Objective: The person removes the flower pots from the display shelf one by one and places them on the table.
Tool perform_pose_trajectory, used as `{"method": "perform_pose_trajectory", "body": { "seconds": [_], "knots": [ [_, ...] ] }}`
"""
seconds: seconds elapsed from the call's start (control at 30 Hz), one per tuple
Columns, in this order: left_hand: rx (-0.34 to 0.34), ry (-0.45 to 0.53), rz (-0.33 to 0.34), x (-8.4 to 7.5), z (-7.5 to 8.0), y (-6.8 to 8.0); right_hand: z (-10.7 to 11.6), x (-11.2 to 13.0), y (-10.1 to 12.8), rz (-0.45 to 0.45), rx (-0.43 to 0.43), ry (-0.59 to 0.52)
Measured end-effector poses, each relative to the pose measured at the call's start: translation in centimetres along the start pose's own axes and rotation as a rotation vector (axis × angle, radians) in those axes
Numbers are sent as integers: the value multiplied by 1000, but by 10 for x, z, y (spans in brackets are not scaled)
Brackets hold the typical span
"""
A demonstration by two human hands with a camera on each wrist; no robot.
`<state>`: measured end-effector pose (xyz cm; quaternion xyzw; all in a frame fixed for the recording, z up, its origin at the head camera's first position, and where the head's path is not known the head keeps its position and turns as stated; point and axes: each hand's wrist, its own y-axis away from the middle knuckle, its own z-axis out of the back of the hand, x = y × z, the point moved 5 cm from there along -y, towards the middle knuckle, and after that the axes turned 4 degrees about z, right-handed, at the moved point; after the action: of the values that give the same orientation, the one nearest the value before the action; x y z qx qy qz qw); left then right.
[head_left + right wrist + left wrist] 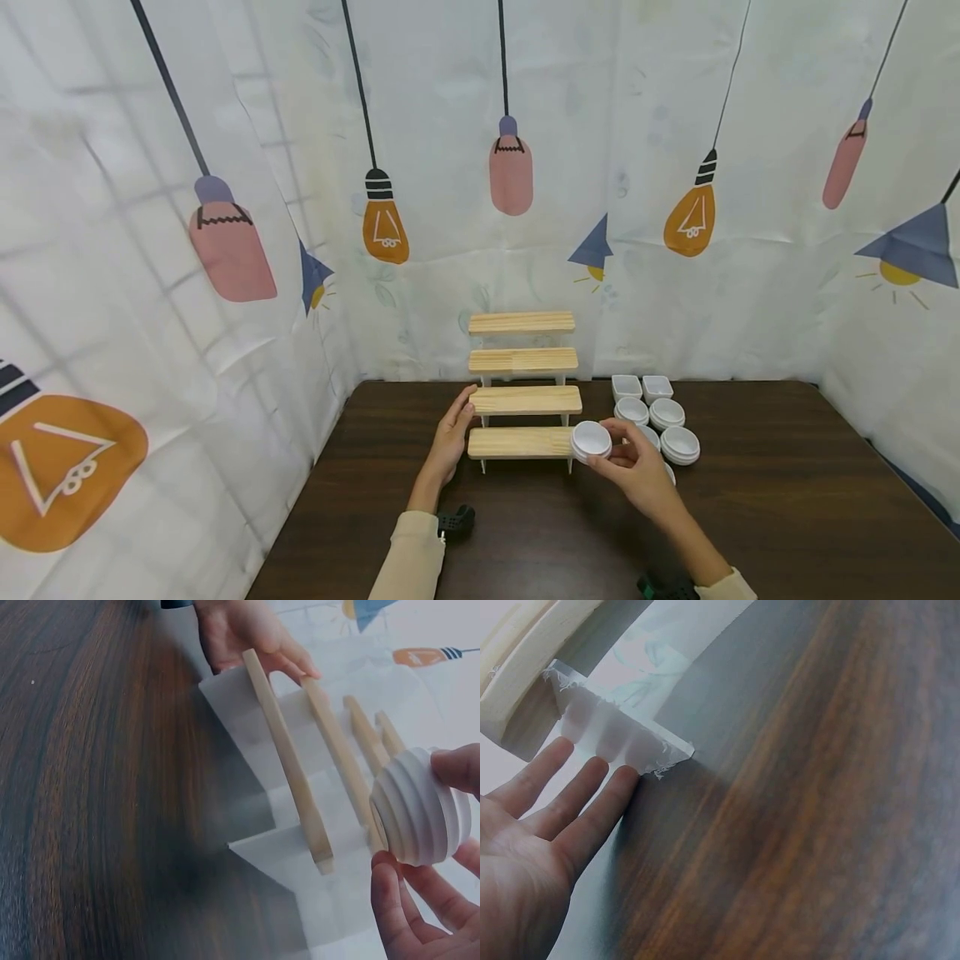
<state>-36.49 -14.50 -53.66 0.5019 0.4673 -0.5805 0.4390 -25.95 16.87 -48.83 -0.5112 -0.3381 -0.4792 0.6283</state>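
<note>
R hand (637, 467) curls fingers round a small white ribbed bowl (592, 440), held at the right end of the stepped wooden rack's (523, 400) lowest step. L hand (452, 437) flat, fingers straight, touching rack's left side. Dark wood table (787, 517); more white bowls (660, 421) just right of rack; lightbulb-print curtain (225, 233) behind.

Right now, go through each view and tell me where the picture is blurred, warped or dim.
Head view: sharp and evenly lit, but wide-angle warp bends the lightbulb-print curtain at the edges. Left wrist view: the dark wooden table is smeared with blur, while the left hand stays fairly clear. Right wrist view: dim and hazy; the stack of white ribbed bowls and stepped wooden rack look soft.
</note>
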Motion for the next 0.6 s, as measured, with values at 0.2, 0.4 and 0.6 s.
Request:
{"method": "perform_pose_trajectory", "body": {
  "seconds": [0.2,0.4,0.6],
  "knots": [
    [1,-2,1,0,0,1,8,1,4,-6,-17,-8],
    [0,7,-4,-1,0,1,17,-2,6,17,-30,3],
    [3,11,-3,-2,-1,1,26,-5,9,11,-37,9]
  ]
}}
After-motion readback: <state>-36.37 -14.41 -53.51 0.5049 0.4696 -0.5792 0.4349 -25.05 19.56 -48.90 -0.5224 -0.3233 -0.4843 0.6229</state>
